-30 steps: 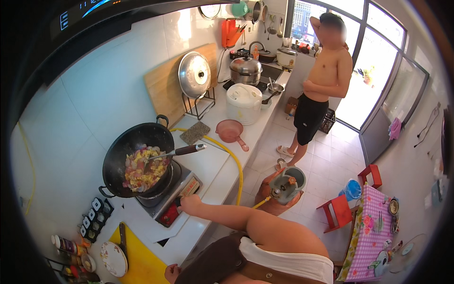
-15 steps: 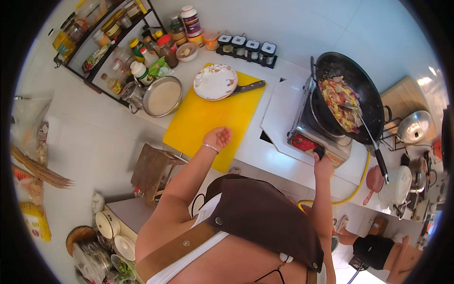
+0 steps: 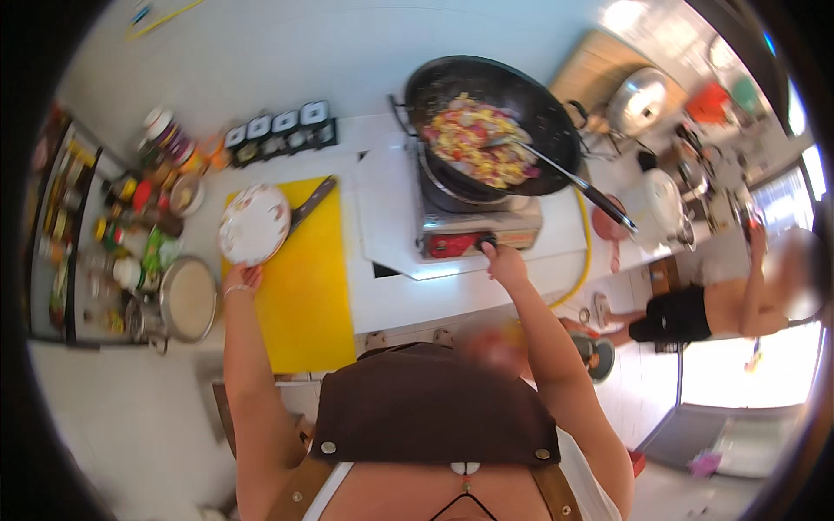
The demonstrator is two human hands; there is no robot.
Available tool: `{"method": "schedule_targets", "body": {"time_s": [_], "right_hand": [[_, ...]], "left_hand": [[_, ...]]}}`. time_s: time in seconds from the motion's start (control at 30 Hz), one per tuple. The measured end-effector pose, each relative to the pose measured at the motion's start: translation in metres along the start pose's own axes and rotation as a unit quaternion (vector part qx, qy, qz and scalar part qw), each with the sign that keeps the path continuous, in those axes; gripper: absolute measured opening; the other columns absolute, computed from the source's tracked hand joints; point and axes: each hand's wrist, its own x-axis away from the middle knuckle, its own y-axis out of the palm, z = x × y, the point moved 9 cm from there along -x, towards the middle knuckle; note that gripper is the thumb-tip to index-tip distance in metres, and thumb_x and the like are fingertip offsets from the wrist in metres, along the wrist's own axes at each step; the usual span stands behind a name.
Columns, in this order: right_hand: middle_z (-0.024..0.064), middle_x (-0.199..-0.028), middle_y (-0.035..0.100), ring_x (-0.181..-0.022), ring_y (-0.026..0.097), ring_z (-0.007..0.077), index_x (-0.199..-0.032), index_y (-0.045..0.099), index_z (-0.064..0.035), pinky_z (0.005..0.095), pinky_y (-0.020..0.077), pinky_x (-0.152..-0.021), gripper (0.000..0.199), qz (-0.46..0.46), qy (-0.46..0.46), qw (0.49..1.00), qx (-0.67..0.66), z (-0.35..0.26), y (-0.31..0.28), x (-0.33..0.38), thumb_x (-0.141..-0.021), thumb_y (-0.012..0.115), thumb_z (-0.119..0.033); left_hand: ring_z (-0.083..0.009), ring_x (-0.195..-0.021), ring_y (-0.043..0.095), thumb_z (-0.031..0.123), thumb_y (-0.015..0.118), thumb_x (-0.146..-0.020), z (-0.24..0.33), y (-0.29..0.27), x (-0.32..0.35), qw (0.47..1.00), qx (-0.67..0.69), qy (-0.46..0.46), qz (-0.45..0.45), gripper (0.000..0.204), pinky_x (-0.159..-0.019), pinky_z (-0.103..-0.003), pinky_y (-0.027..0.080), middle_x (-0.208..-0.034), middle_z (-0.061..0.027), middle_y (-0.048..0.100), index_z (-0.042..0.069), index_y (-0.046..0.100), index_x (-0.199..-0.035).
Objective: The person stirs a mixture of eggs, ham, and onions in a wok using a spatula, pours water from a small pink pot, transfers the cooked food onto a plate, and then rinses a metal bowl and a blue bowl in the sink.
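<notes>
My left hand [image 3: 243, 277] is at the near rim of a white plate [image 3: 253, 224] with a floral edge, its fingers closed on that rim. The plate lies over a yellow cutting board [image 3: 306, 295]. A knife [image 3: 313, 203] with a dark handle rests on the board, partly hidden by the plate. My right hand [image 3: 502, 261] grips the black knob [image 3: 488, 243] of a portable gas stove [image 3: 439, 246]. On the stove sits a tilted black wok [image 3: 547, 113] holding chopped yellow and reddish food [image 3: 478, 143]. A spatula [image 3: 573, 181] leans in the wok, handle over its right rim.
Left of the board stand a metal bowl [image 3: 188, 300] of pale liquid, bottles and a spice rack [image 3: 65, 234]. Lidded seasoning jars [image 3: 282, 135] line the wall. A yellow hose [image 3: 579, 273] runs off the stove's right. Another person [image 3: 730, 304] is at the far right.
My left hand has gone from above the cutting board to the plate's rim. The view has turned and shifted right. My right hand stays at the stove knob.
</notes>
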Motion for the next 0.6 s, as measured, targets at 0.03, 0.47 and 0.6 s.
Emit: {"method": "schedule_targets", "body": {"time_s": [0.03,0.47,0.6], "right_hand": [[0.0128,-0.06,0.062,-0.049,0.062,0.0218,-0.074,0.062,0.0006,0.0366,0.0499,-0.056,0.062,-0.007,0.01,0.999,-0.04,0.004,0.0,0.001,-0.091,0.041,-0.055],[0.0165,-0.08,0.066,-0.08,0.063,0.0354,-0.089,0.063,-0.001,0.0452,0.0489,-0.071,0.049,-0.047,-0.016,0.998,-0.026,0.01,-0.011,0.017,-0.087,0.05,-0.048],[0.0132,-0.084,0.065,-0.08,0.062,0.0305,-0.09,0.061,-0.0029,0.041,0.0495,-0.069,0.028,0.027,-0.248,0.967,0.048,-0.076,-0.144,0.108,-0.083,0.061,-0.03]], "left_hand": [[-0.0217,-0.07,0.064,0.018,0.055,-0.081,0.0,0.001,-0.005,1.0,0.001,-0.003,0.006,0.019,-0.064,-0.034,0.054,-0.083,-0.0091,0.066,0.005,0.058,-0.093],[-0.0297,-0.081,0.065,0.011,0.055,-0.075,0.0,0.014,0.014,0.999,0.031,0.032,0.022,0.023,-0.065,-0.038,0.058,-0.09,-0.0159,0.063,-0.001,0.053,-0.095],[-0.0295,-0.082,0.065,0.01,0.057,-0.073,-0.004,0.025,0.087,0.994,0.077,0.07,0.024,0.027,-0.065,-0.038,0.058,-0.092,-0.0151,0.064,0.001,0.054,-0.098]]}}
